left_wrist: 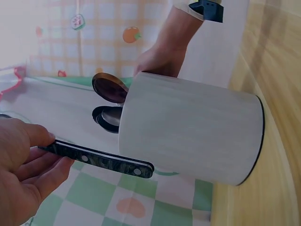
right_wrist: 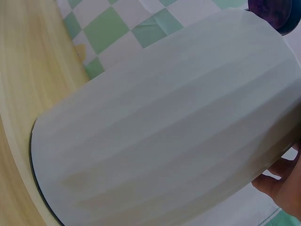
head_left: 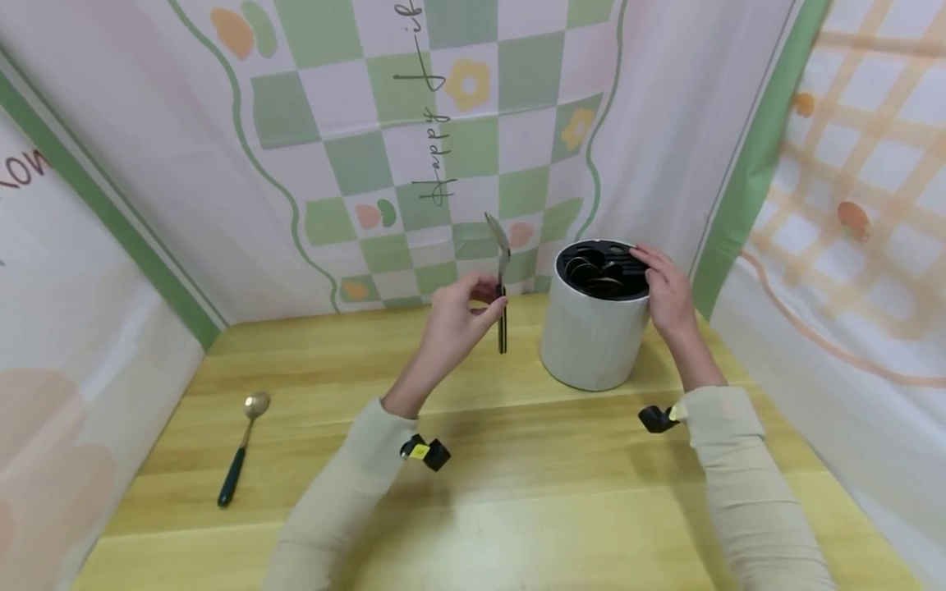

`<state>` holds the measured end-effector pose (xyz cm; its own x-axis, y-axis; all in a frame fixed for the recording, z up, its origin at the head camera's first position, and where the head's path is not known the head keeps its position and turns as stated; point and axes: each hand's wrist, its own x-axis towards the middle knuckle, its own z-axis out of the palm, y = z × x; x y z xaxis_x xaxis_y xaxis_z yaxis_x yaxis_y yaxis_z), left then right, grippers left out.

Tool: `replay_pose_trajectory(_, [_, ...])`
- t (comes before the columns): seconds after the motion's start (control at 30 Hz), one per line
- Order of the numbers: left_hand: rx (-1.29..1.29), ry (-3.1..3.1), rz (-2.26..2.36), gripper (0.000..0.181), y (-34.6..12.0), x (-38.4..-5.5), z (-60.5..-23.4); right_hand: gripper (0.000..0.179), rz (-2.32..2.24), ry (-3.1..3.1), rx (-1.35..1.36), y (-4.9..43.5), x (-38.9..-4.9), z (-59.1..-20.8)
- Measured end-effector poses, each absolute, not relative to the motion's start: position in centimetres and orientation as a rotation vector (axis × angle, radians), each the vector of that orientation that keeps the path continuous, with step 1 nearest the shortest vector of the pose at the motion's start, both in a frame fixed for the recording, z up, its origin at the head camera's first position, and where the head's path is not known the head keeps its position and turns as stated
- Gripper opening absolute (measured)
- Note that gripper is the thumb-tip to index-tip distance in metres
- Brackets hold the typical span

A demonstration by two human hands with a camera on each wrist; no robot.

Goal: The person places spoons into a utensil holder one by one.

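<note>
My left hand point(head_left: 460, 318) pinches a piece of cutlery point(left_wrist: 103, 159) between thumb and fingers, at the left of the utensil holder. Its flat black handle has rivets and points down; the curved metal end is up in the head view. The white, ribbed utensil holder point(head_left: 591, 345) stands upright on the table, with a black slotted top point(head_left: 634, 261). Several dark round-ended utensils point(head_left: 591, 272) stick up in it. My right hand point(head_left: 671, 291) rests against the holder's right side, its extended fingers over the rim. In the right wrist view only part of that hand shows.
A spoon point(head_left: 244, 447) with a dark green handle lies on the wooden table point(head_left: 332, 361) at the left. Patterned cloth point(head_left: 399, 156) hangs behind the table and along both sides. Small black cameras point(head_left: 427, 451) are strapped at both wrists.
</note>
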<state>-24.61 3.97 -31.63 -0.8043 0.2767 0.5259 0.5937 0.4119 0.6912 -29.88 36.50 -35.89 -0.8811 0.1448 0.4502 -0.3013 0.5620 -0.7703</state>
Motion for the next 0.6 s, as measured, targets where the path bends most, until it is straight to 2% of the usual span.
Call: replay_pose_trajectory(0.6, [-0.869, -2.138, -1.366, 0.019, 10.1, -27.3, -26.9, 0.044, 1.304, -2.328, 0.094, 36.5, -29.8, -35.6])
